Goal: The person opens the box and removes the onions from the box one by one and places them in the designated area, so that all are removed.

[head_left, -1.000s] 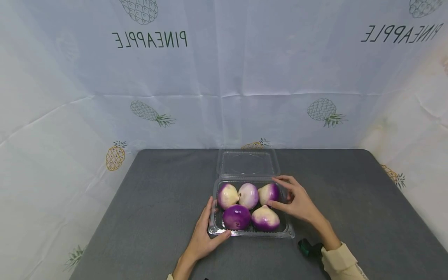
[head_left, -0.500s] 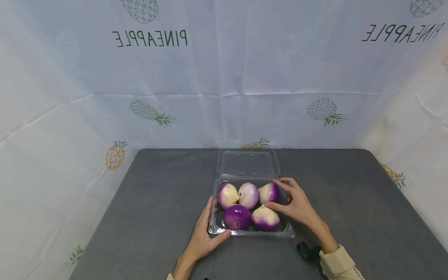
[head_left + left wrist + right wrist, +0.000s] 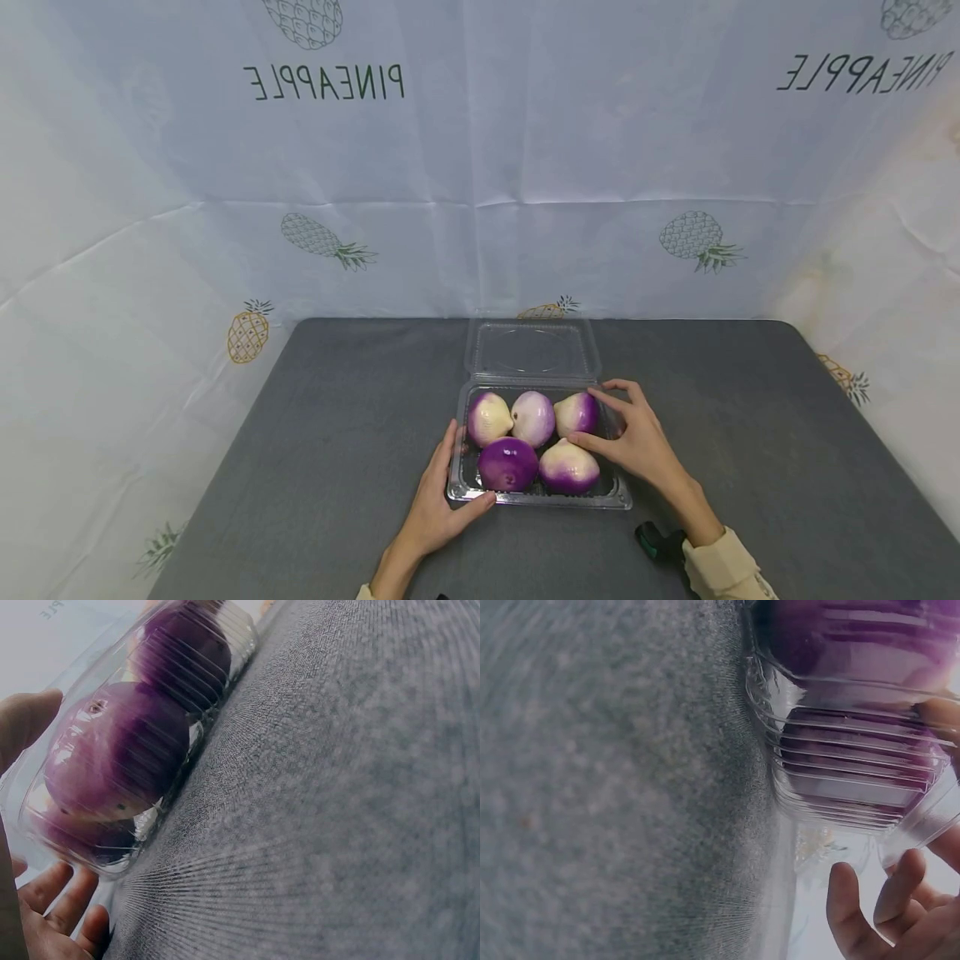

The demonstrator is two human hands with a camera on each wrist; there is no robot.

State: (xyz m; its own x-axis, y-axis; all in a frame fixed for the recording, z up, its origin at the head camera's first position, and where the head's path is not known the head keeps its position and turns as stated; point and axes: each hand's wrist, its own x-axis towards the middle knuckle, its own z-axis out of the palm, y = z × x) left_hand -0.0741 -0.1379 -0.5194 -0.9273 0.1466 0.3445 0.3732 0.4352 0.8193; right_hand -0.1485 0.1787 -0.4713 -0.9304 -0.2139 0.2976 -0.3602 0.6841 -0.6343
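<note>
A clear plastic clamshell container (image 3: 543, 502) sits on the grey table with its lid (image 3: 532, 348) folded back. Several glossy purple-and-cream onions fill it: three at the back and two in front, including a dark purple onion (image 3: 507, 465) and a cream-topped onion (image 3: 569, 468). My left hand (image 3: 435, 508) holds the container's front left corner, thumb at the front rim and fingers along the left side. At the back right, my right hand (image 3: 637, 437) pinches an onion (image 3: 576, 414) between thumb and index finger, while its other fingers (image 3: 844, 889) stay outside the wall.
The grey tabletop (image 3: 360, 417) stretches around the container. A white cloth backdrop (image 3: 600, 125) with pineapple prints stands behind and at both sides. A dark strap-like device (image 3: 660, 542) lies at the right wrist by the sleeve (image 3: 723, 562).
My right hand has moved very slightly, its thumb shifting a little left and its index finger a little lower. The left hand, the container and the onions keep their places.
</note>
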